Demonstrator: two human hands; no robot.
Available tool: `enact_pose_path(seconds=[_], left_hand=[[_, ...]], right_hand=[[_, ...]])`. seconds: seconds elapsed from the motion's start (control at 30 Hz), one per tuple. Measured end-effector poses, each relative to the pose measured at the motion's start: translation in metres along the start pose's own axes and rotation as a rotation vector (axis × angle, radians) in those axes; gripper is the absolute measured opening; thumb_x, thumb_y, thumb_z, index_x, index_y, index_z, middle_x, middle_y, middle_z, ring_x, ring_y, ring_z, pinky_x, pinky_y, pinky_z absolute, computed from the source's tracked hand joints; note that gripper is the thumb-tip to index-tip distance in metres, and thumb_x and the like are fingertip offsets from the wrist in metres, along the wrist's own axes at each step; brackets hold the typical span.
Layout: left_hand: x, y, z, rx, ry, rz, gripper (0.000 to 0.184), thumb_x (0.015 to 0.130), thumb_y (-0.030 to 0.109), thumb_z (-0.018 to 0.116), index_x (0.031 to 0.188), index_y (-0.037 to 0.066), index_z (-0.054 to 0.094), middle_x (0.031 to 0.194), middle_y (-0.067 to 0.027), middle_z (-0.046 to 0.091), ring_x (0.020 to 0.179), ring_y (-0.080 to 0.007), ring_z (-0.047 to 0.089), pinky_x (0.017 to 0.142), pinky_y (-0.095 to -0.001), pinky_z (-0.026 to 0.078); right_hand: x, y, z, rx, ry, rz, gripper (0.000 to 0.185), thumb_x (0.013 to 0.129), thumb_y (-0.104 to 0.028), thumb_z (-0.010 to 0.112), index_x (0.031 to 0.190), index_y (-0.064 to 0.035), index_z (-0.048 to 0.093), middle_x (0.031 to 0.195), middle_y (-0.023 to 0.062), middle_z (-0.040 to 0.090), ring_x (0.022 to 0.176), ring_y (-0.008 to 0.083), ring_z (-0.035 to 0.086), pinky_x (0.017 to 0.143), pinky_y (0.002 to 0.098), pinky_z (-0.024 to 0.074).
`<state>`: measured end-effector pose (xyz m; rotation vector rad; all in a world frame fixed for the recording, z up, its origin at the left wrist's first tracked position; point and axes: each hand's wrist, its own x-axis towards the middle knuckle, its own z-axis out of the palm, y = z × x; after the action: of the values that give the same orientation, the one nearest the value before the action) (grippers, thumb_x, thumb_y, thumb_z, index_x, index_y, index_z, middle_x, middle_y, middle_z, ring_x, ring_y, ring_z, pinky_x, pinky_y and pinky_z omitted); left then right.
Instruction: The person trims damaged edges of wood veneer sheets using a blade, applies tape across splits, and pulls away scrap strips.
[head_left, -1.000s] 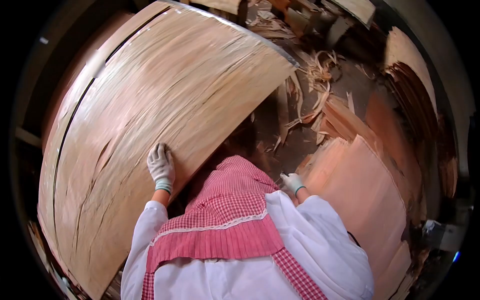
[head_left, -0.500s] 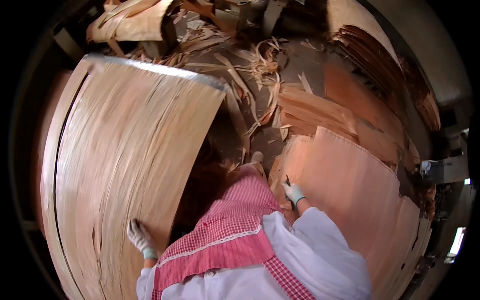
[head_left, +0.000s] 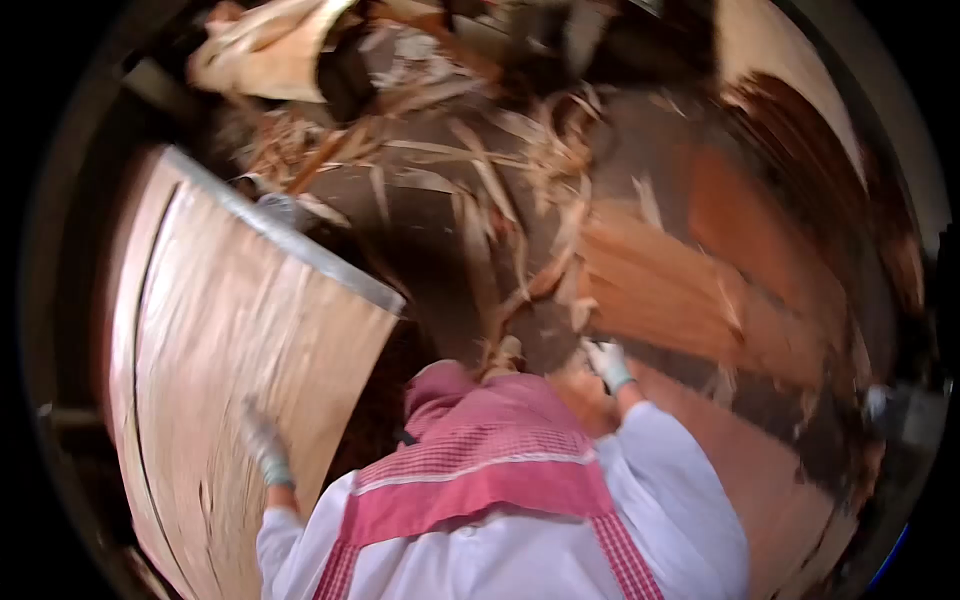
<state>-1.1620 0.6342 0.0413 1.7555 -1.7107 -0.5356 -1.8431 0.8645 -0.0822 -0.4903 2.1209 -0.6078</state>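
Note:
My left hand (head_left: 262,440), in a pale glove with a green cuff, lies on the large pale veneer sheet (head_left: 230,330) at the left, fingers stretched out though blurred. A metallic strip (head_left: 300,243) runs along the sheet's far edge. My right hand (head_left: 607,364), also gloved, is closed around a small dark tool whose details are blurred. It hangs beside the reddish veneer sheets (head_left: 700,440) at the right.
Torn veneer strips (head_left: 560,150) litter the dark floor ahead. Orange-brown sheets (head_left: 670,285) lie to the right front. A curled pale veneer piece (head_left: 270,50) is at the upper left, and a stack (head_left: 790,110) stands upper right. My shoe (head_left: 507,352) shows below.
The view has swung and moved forward along the pale sheet, showing more floor and scraps. My left hand remains on the sheet; my right hand still holds the dark tool.

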Motion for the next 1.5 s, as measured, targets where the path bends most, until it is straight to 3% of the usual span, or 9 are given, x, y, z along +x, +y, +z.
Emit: enact_pose_path(seconds=[0.13, 0.33, 0.53, 0.77, 1.0, 1.17, 1.27, 1.37, 1.5], left_hand=[[0.031, 0.223, 0.107, 0.176, -0.126, 0.349, 0.039, 0.089, 0.008, 0.056, 0.128, 0.003, 0.052, 0.129, -0.0173, 0.054, 0.119, -0.0323, 0.051, 0.104, -0.0396, 0.036], [0.085, 0.326, 0.169, -0.141, -0.264, 0.288, 0.033, 0.087, 0.006, 0.054, 0.120, 0.002, 0.053, 0.123, -0.0186, 0.054, 0.112, -0.0365, 0.053, 0.096, -0.0402, 0.043], [0.161, 0.309, 0.255, -0.141, -0.060, 0.234, 0.022, 0.089, 0.009, 0.055, 0.110, 0.001, 0.058, 0.112, -0.0166, 0.059, 0.107, -0.0343, 0.056, 0.093, -0.0386, 0.045], [0.264, 0.284, 0.314, -0.039, -0.089, 0.009, 0.020, 0.090, 0.018, 0.052, 0.103, 0.006, 0.060, 0.105, -0.0162, 0.060, 0.099, -0.0358, 0.058, 0.087, -0.0437, 0.046], [0.443, 0.152, 0.305, 0.424, 0.269, -0.491, 0.018, 0.090, 0.023, 0.051, 0.098, 0.009, 0.059, 0.095, -0.0173, 0.061, 0.090, -0.0352, 0.061, 0.080, -0.0460, 0.049], [0.539, 0.124, 0.277, 0.349, 0.099, -0.786, 0.033, 0.090, 0.022, 0.049, 0.117, 0.004, 0.055, 0.124, -0.0220, 0.053, 0.117, -0.0387, 0.049, 0.100, -0.0433, 0.040], [0.585, 0.113, 0.264, 0.420, -0.107, -1.112, 0.062, 0.095, 0.040, 0.038, 0.143, 0.002, 0.031, 0.153, -0.0172, 0.022, 0.142, -0.0315, 0.019, 0.115, -0.0356, 0.020], [0.597, 0.079, 0.267, 0.367, -0.104, -1.195, 0.050, 0.095, 0.039, 0.039, 0.129, 0.002, 0.044, 0.135, -0.0208, 0.039, 0.125, -0.0351, 0.036, 0.105, -0.0397, 0.031], [0.593, 0.101, 0.264, 0.163, 0.054, -0.921, 0.042, 0.096, 0.037, 0.041, 0.110, 0.003, 0.061, 0.110, -0.0256, 0.061, 0.102, -0.0399, 0.058, 0.090, -0.0451, 0.045]], right_hand=[[0.060, -0.078, -0.036, 0.318, -0.002, 0.015, 0.037, 0.093, -0.035, 0.057, 0.071, -0.0059, 0.059, 0.055, 0.0013, 0.053, 0.045, 0.0120, 0.049, 0.042, 0.0273, 0.0392], [0.130, -0.168, -0.020, 0.315, -0.171, -0.146, 0.025, 0.096, -0.024, 0.052, 0.097, -0.0003, 0.060, 0.085, 0.0087, 0.062, 0.048, 0.0178, 0.058, 0.042, 0.0305, 0.0497], [0.248, -0.241, -0.025, 0.016, -0.210, -0.394, 0.017, 0.094, -0.017, 0.052, 0.099, -0.0020, 0.059, 0.080, 0.0045, 0.059, 0.047, 0.0167, 0.053, 0.043, 0.0299, 0.0475], [0.363, -0.324, -0.081, -0.144, -0.199, -0.191, 0.019, 0.089, -0.023, 0.056, 0.085, -0.0042, 0.055, 0.064, 0.0044, 0.055, 0.048, 0.0169, 0.055, 0.041, 0.0322, 0.0441], [0.499, -0.375, -0.059, -0.684, -0.204, -0.436, 0.035, 0.088, -0.029, 0.051, 0.076, 0.0030, 0.061, 0.068, 0.0200, 0.063, 0.065, 0.0358, 0.061, 0.065, 0.0447, 0.0485], [0.580, -0.525, 0.015, -0.788, -0.400, -0.512, 0.034, 0.087, -0.029, 0.053, 0.078, 0.0023, 0.062, 0.068, 0.0188, 0.063, 0.065, 0.0335, 0.061, 0.064, 0.0428, 0.0485], [0.618, -0.657, 0.069, -0.748, -0.512, -0.553, 0.033, 0.087, -0.029, 0.054, 0.080, 0.0018, 0.062, 0.068, 0.0180, 0.063, 0.065, 0.0320, 0.061, 0.063, 0.0416, 0.0486], [0.677, -0.760, 0.136, -0.682, -0.582, -0.604, 0.026, 0.089, -0.024, 0.053, 0.079, -0.0015, 0.062, 0.064, 0.0077, 0.060, 0.058, 0.0177, 0.056, 0.054, 0.0334, 0.0459], [0.532, -0.935, 0.240, -0.666, -0.683, -0.746, 0.019, 0.090, -0.019, 0.056, 0.086, -0.0010, 0.062, 0.074, 0.0053, 0.061, 0.062, 0.0142, 0.055, 0.056, 0.0312, 0.0457]])
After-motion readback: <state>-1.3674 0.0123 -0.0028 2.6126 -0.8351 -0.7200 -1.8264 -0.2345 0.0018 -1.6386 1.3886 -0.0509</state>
